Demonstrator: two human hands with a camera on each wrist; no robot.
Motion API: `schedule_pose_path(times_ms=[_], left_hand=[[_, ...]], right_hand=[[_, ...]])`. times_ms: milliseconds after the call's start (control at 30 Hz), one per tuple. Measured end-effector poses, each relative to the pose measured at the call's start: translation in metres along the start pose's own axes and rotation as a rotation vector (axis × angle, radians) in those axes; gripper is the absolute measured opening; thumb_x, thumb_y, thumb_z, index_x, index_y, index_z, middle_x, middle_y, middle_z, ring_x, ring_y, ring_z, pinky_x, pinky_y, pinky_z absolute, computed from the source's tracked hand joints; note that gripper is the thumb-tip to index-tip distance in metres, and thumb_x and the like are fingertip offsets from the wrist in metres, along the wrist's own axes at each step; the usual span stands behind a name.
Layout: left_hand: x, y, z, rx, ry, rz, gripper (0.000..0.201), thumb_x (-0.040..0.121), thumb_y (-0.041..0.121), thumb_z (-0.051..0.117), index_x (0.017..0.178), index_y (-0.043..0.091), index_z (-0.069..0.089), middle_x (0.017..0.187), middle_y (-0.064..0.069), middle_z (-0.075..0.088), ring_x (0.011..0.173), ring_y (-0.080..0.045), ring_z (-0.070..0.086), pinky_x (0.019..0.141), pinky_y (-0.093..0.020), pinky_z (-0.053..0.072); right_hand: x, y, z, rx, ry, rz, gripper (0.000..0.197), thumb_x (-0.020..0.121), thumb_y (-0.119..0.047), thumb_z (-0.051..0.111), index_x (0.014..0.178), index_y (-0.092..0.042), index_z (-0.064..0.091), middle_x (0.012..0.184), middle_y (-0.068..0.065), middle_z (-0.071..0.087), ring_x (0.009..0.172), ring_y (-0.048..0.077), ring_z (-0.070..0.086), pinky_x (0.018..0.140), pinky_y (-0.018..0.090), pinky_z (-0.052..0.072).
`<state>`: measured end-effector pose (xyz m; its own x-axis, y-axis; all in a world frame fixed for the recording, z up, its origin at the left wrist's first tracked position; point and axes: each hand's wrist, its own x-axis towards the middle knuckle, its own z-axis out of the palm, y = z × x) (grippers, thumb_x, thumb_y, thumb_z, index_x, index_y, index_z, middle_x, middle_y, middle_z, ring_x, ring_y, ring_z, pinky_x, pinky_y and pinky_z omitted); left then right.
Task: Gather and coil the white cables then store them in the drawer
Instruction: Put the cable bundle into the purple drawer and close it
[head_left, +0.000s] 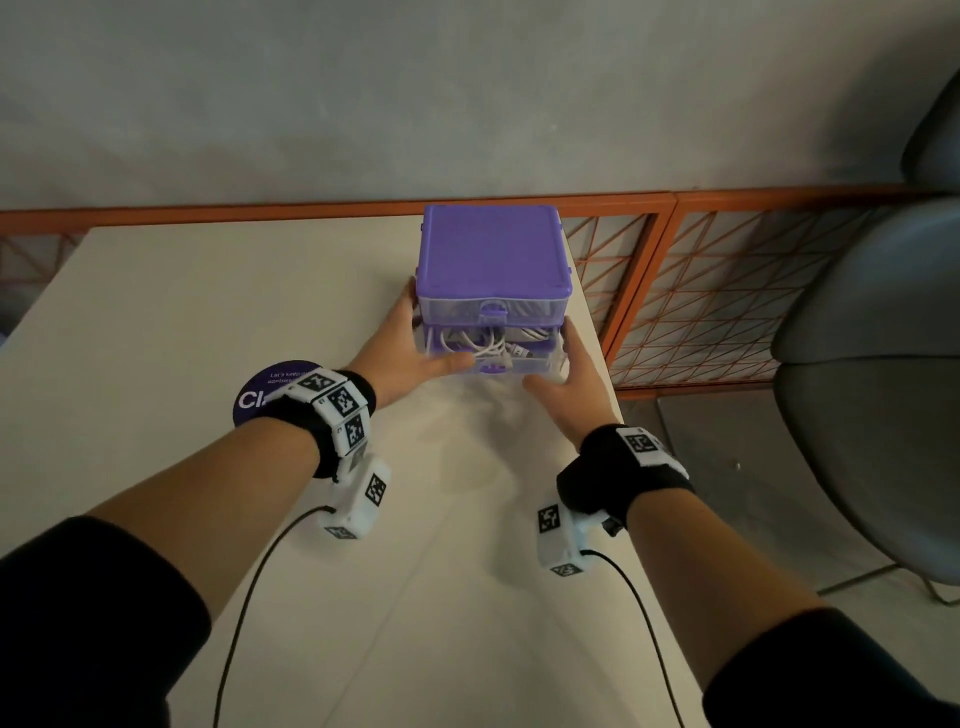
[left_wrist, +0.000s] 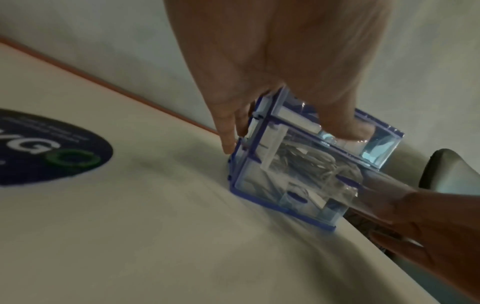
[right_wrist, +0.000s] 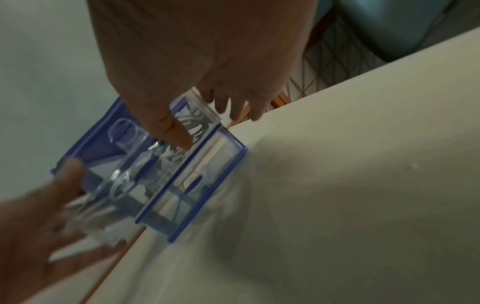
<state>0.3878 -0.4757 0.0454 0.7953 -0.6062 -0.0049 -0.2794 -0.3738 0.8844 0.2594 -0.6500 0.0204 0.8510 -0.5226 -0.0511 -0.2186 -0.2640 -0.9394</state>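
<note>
A purple drawer unit (head_left: 491, 254) stands on the white table (head_left: 234, 312) close to its right edge. Its middle drawer (head_left: 511, 364) is pulled out a little, and coiled white cables (head_left: 485, 344) lie inside it. My left hand (head_left: 410, 340) lies flat along the unit's left side with the thumb across the drawer front. My right hand (head_left: 571, 369) lies against the right side with straight fingers, its thumb by the front corner. The left wrist view shows my left hand's fingers (left_wrist: 228, 131) down the unit's corner (left_wrist: 249, 176). In the right wrist view the cables (right_wrist: 193, 123) show through the clear drawer wall.
A round dark purple sticker (head_left: 260, 397) lies on the table beside my left wrist. An orange mesh railing (head_left: 701, 296) runs behind and to the right of the table. A grey chair (head_left: 883, 374) stands to the right, off the table.
</note>
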Motion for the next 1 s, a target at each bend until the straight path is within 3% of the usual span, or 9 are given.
schedule_pose_path(times_ms=[33, 100, 167, 367, 467, 600, 800, 900, 1000], left_hand=[[-0.002, -0.001, 0.003, -0.007, -0.009, -0.013, 0.096, 0.071, 0.025, 0.082, 0.145, 0.027, 0.021, 0.128, 0.018, 0.048, 0.113, 0.009, 0.048, 0.093, -0.009, 0.041], [-0.001, -0.003, 0.006, -0.001, 0.021, -0.045, 0.088, 0.073, 0.016, 0.079, 0.144, 0.022, 0.026, 0.124, 0.014, 0.049, 0.110, 0.004, 0.050, 0.095, -0.017, 0.043], [0.000, -0.003, 0.008, 0.041, 0.087, -0.077, 0.079, 0.076, 0.016, 0.077, 0.141, 0.017, 0.033, 0.121, 0.009, 0.051, 0.110, -0.005, 0.050, 0.095, -0.026, 0.043], [0.007, -0.004, 0.016, 0.080, 0.294, -0.123, 0.062, 0.078, 0.021, 0.076, 0.132, 0.011, 0.047, 0.127, -0.006, 0.062, 0.113, -0.019, 0.060, 0.092, -0.023, 0.043], [0.012, -0.006, 0.016, 0.067, 0.343, -0.151, 0.057, 0.078, 0.021, 0.076, 0.128, 0.010, 0.050, 0.123, -0.007, 0.065, 0.109, -0.020, 0.063, 0.094, -0.029, 0.048], [0.014, -0.006, 0.015, 0.083, 0.368, -0.157, 0.053, 0.077, 0.022, 0.076, 0.123, 0.010, 0.052, 0.118, -0.007, 0.067, 0.105, -0.021, 0.065, 0.095, -0.035, 0.050], [0.017, 0.003, 0.010, 0.100, 0.330, -0.182, 0.053, 0.076, 0.019, 0.077, 0.121, 0.009, 0.051, 0.118, -0.006, 0.066, 0.102, -0.022, 0.065, 0.088, -0.029, 0.048], [0.012, 0.004, 0.007, 0.122, 0.237, -0.204, 0.060, 0.079, 0.018, 0.073, 0.132, 0.011, 0.045, 0.128, -0.007, 0.062, 0.113, -0.024, 0.061, 0.095, -0.033, 0.046], [0.001, 0.005, 0.004, 0.196, 0.139, -0.183, 0.069, 0.082, 0.021, 0.070, 0.143, 0.018, 0.036, 0.138, -0.006, 0.055, 0.125, -0.025, 0.052, 0.104, -0.039, 0.041]], right_hand=[[0.004, 0.002, -0.001, -0.008, -0.018, -0.009, 0.075, 0.077, -0.019, 0.066, 0.142, -0.042, 0.036, 0.128, -0.011, 0.062, 0.113, 0.006, 0.060, 0.088, 0.025, 0.048], [0.010, 0.006, -0.002, -0.018, -0.031, 0.003, 0.073, 0.075, -0.028, 0.069, 0.139, -0.047, 0.039, 0.123, -0.013, 0.066, 0.112, 0.008, 0.061, 0.092, 0.029, 0.049], [0.015, 0.010, -0.001, -0.002, -0.006, 0.027, 0.069, 0.078, -0.028, 0.071, 0.139, -0.043, 0.043, 0.126, -0.015, 0.064, 0.117, 0.005, 0.057, 0.099, 0.029, 0.046], [0.024, 0.012, 0.005, 0.004, 0.122, 0.043, 0.049, 0.090, -0.016, 0.057, 0.138, -0.029, 0.052, 0.129, -0.009, 0.065, 0.118, 0.006, 0.059, 0.105, 0.029, 0.046], [0.028, 0.011, 0.005, -0.009, 0.180, 0.059, 0.042, 0.094, -0.016, 0.053, 0.135, -0.024, 0.056, 0.128, -0.006, 0.066, 0.116, 0.009, 0.060, 0.101, 0.025, 0.046], [0.032, 0.006, 0.002, -0.068, 0.212, 0.067, 0.037, 0.092, -0.019, 0.057, 0.128, -0.024, 0.063, 0.121, -0.004, 0.070, 0.109, 0.012, 0.063, 0.088, 0.021, 0.044], [0.035, -0.005, -0.004, -0.168, 0.173, 0.127, 0.033, 0.093, -0.025, 0.057, 0.125, -0.023, 0.064, 0.123, 0.001, 0.069, 0.112, 0.023, 0.062, 0.083, 0.026, 0.043], [0.028, -0.011, -0.002, -0.159, 0.113, 0.116, 0.036, 0.095, -0.025, 0.049, 0.129, -0.023, 0.059, 0.124, 0.002, 0.067, 0.111, 0.023, 0.062, 0.081, 0.027, 0.044], [0.018, -0.014, 0.003, -0.122, 0.091, 0.143, 0.043, 0.094, -0.023, 0.048, 0.137, -0.020, 0.048, 0.130, 0.004, 0.062, 0.118, 0.025, 0.059, 0.091, 0.032, 0.047]])
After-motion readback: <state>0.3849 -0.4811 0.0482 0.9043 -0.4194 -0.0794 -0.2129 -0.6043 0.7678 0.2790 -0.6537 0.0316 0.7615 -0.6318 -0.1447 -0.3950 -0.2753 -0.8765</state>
